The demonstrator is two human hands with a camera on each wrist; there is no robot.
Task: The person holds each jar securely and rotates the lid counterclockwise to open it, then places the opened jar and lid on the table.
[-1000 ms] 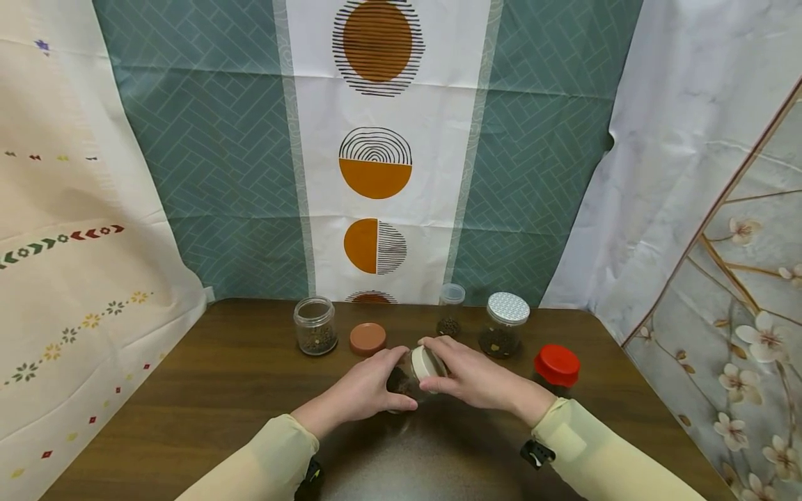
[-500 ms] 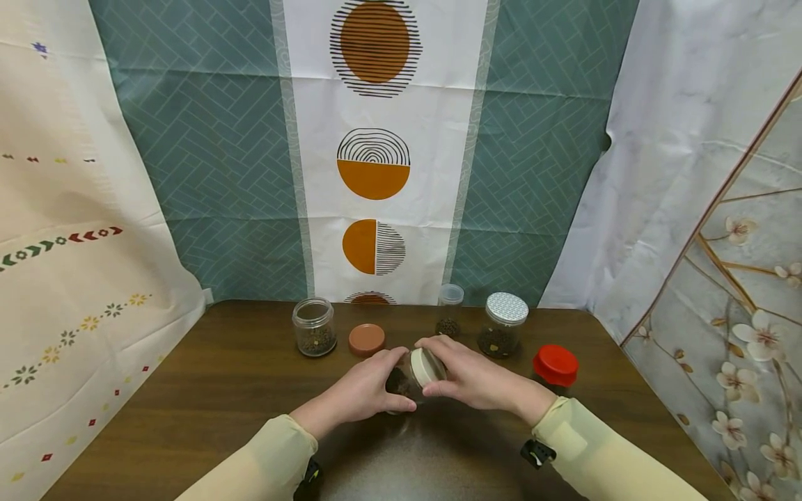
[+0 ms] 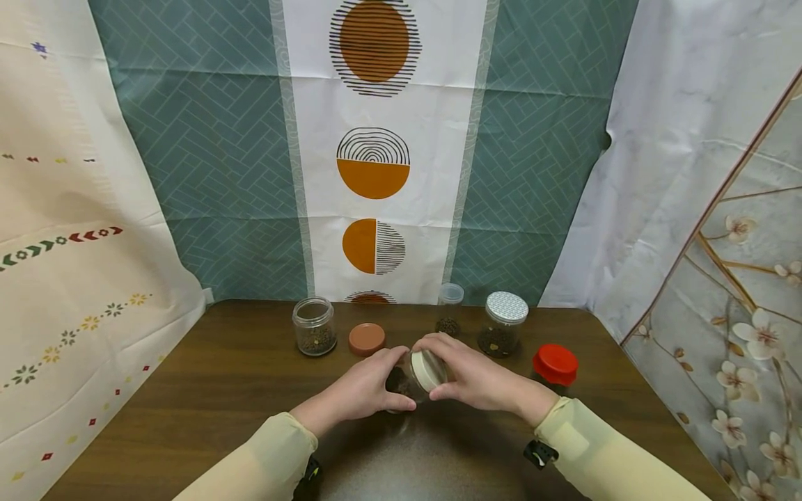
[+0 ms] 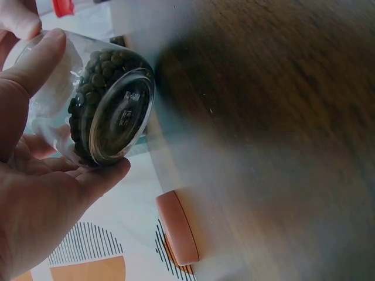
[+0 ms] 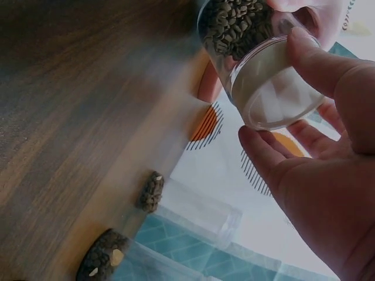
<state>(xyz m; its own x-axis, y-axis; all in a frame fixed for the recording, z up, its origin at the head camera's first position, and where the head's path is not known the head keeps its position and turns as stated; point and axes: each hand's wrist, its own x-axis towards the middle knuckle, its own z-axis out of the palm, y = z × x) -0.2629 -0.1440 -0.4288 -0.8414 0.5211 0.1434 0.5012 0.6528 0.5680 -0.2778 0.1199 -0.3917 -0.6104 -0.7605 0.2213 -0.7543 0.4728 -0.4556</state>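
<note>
Right fingers (image 5: 321, 65) have shifted slightly, lid (image 5: 275, 96) between them.

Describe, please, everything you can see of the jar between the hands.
The round, clear jar, glass or plastic, is partly filled with dark brown pellets. A cream lid covers its mouth; small marks show on its base. It tilts over the table, the left hand gripping its body, the right hand its lid.
</note>
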